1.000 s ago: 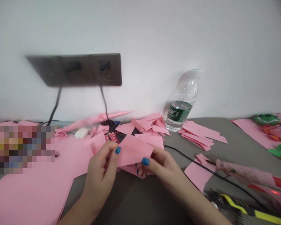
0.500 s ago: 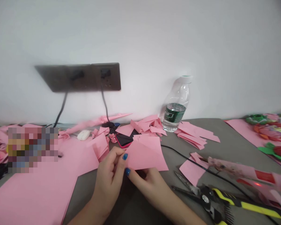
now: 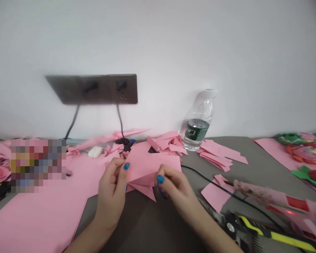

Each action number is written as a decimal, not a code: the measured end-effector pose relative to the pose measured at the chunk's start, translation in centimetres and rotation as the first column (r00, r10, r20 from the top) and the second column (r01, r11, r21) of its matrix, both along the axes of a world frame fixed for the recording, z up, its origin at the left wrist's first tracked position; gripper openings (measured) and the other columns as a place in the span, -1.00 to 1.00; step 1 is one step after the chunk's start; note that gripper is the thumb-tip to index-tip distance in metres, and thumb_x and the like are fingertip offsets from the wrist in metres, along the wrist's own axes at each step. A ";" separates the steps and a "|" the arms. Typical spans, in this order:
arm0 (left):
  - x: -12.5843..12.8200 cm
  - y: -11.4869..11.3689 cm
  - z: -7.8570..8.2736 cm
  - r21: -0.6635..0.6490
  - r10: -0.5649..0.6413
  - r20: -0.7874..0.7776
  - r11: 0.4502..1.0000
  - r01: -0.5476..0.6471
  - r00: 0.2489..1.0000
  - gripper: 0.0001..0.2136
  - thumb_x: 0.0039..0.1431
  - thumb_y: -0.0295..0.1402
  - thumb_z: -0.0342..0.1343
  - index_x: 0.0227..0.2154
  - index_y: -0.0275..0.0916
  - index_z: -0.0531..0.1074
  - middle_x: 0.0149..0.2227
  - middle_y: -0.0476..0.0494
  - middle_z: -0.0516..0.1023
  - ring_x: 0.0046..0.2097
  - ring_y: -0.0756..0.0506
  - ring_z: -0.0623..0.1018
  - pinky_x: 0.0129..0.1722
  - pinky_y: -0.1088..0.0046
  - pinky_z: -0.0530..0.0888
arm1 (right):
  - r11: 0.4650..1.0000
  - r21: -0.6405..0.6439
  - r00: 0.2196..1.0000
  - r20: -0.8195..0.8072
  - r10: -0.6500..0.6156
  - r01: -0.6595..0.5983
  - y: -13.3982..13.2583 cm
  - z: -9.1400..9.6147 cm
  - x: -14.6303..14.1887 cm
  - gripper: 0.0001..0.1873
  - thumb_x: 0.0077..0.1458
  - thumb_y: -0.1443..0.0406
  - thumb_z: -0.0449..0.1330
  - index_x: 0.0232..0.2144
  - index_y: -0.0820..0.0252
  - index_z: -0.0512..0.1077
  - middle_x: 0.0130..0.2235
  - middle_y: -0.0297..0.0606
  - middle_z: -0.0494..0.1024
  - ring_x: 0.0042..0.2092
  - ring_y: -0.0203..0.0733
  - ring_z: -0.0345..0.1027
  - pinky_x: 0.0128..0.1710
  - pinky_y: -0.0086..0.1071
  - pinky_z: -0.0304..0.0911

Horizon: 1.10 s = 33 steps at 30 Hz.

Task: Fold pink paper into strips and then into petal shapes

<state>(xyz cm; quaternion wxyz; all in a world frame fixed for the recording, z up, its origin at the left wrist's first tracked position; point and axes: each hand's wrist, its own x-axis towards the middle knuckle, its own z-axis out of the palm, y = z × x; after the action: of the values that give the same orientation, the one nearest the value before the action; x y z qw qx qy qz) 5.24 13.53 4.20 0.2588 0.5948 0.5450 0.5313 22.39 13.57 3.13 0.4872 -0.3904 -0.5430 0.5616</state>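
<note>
A folded pink paper piece (image 3: 144,168) is held up over the grey table (image 3: 152,225) between both hands. My left hand (image 3: 112,191) pinches its left edge with thumb and fingers. My right hand (image 3: 173,189) pinches its lower right part, where a folded corner points down. Both hands have blue-painted nails. Behind the paper lie several cut pink paper pieces (image 3: 167,140) and a dark phone, mostly hidden.
A large pink sheet (image 3: 39,218) covers the left of the table. A clear water bottle (image 3: 198,123) stands by the wall. More pink pieces (image 3: 221,153) lie right of it. Yellow-handled scissors (image 3: 255,228), a black cable (image 3: 226,189) and a glue gun (image 3: 268,196) lie at the right. A wall socket (image 3: 94,88) has plugs.
The paper has been turned and folded further; a pointed corner now hangs below it. My right hand has moved up from under the sheet to pinch its lower right part.
</note>
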 end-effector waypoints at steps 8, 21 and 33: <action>0.4 -0.7 -0.1 -0.037 -0.146 0.003 0.989 0.146 0.989 -0.80 0.37 -0.31 -0.03 -0.40 -0.17 0.35 -0.54 0.11 0.19 -0.55 0.01 0.22 -0.59 0.57 0.19 | 0.999 -0.049 0.985 0.169 0.028 -0.020 -0.7 -0.1 -0.7 -0.50 0.20 -0.05 0.10 -0.63 0.12 0.20 -0.57 -0.42 0.16 -0.50 -0.28 0.05 -0.48 -0.39 0.07; 0.2 -0.2 0.2 0.004 -0.082 -0.045 0.997 0.082 0.996 -0.80 0.35 -0.31 -0.02 -0.43 -0.17 0.33 -0.59 0.15 0.13 -0.60 0.03 0.17 -0.63 0.56 0.12 | 0.996 -0.055 0.988 0.131 0.075 -0.069 0.6 0.4 0.3 -0.43 0.16 -0.10 0.16 -0.67 0.18 0.39 -0.63 -0.35 0.36 -0.55 -0.29 0.20 -0.49 -0.39 0.10; -1.0 0.2 -0.3 0.190 0.032 -0.142 0.982 -0.004 0.989 -0.86 0.38 -0.43 -0.03 -0.32 -0.15 0.36 -0.50 0.07 0.35 -0.48 -0.02 0.38 -0.48 0.54 0.34 | 0.959 -0.281 0.971 -0.239 -0.028 -0.042 0.9 0.2 0.8 -0.61 0.07 -0.01 0.30 -0.45 0.21 0.43 -0.55 -0.38 0.48 -0.65 -0.42 0.18 -0.65 -0.51 -0.06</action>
<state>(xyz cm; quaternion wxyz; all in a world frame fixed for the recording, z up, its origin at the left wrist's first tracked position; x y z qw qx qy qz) 4.29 13.71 3.90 0.1561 0.6485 0.5147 0.5386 23.20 14.43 3.35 0.4864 -0.3833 -0.3953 0.6784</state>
